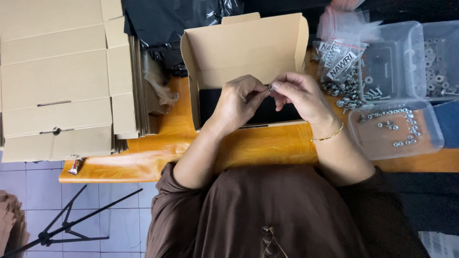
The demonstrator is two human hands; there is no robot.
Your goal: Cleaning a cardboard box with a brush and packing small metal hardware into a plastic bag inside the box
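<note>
Both my hands meet over an open cardboard box (248,45) with a black lining, on an orange wooden table (258,148). My left hand (237,100) and my right hand (299,93) pinch one small metal screw (270,88) between their fingertips. A thin gold bracelet (329,136) circles my right wrist. Whether a nut or washer is on the screw is too small to tell.
A stack of flat cardboard boxes (62,76) fills the left. At right are a clear lid with loose screws (394,129), clear tubs of screws and washers (406,62), a screw pile (346,88) and small plastic bags (342,57). Black plastic (167,24) lies behind.
</note>
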